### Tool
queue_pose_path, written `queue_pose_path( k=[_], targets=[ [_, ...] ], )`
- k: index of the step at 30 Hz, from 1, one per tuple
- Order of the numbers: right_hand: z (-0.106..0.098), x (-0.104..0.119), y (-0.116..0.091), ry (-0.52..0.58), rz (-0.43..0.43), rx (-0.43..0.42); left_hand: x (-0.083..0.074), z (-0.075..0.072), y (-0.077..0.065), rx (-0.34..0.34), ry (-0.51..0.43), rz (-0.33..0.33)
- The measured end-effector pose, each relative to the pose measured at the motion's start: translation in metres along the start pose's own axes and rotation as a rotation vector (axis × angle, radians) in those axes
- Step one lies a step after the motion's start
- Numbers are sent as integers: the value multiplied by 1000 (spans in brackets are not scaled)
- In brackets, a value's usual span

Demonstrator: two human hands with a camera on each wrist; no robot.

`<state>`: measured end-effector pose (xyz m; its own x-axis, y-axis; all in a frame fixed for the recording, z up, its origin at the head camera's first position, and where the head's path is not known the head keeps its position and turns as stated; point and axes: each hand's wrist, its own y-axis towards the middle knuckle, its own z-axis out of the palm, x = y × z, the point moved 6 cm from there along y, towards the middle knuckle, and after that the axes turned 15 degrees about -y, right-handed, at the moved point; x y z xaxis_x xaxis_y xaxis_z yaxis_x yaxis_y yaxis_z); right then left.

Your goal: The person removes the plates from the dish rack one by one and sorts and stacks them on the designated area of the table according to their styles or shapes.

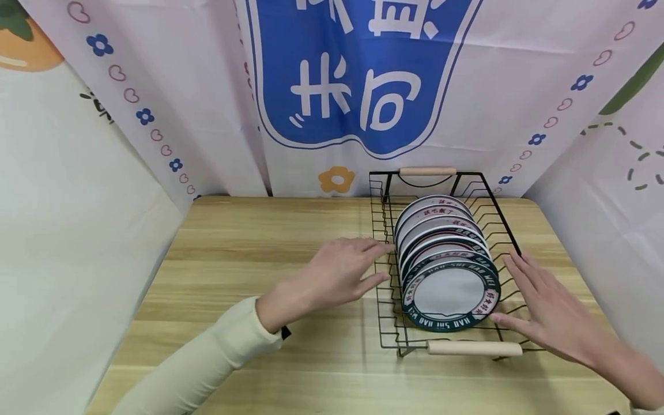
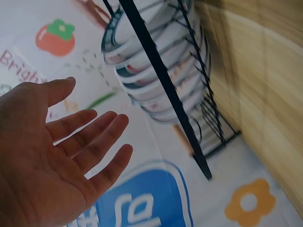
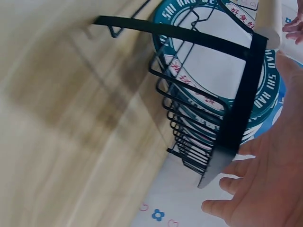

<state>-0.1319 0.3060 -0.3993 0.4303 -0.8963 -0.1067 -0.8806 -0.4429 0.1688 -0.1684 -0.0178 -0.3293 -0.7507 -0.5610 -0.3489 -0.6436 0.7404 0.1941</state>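
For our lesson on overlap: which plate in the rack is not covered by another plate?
The front plate, closest to the near handle: no plate stands before it, whereas each plate behind is partly hidden by the one ahead.

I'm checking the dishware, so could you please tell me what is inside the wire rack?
The wire rack holds a row of round dishes on edge. The green-rimmed front dish shows its face; the faces behind it are mostly covered.

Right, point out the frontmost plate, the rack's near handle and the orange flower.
Frontmost plate (image 1: 449,291): head view, white centre.
Near handle (image 1: 474,347): head view, mid-length.
Orange flower (image 1: 338,180): head view, pale centre.
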Motion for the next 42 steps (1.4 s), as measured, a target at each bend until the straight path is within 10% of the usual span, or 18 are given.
queue_pose_path(
  k=[18, 42],
  targets=[
    [18, 6, -20, 12, -28, -66, -33, 42, 48, 101, -65, 13],
    [22, 6, -20, -24, -24, -74, -33, 75, 78, 143, -189, -46]
  ],
)
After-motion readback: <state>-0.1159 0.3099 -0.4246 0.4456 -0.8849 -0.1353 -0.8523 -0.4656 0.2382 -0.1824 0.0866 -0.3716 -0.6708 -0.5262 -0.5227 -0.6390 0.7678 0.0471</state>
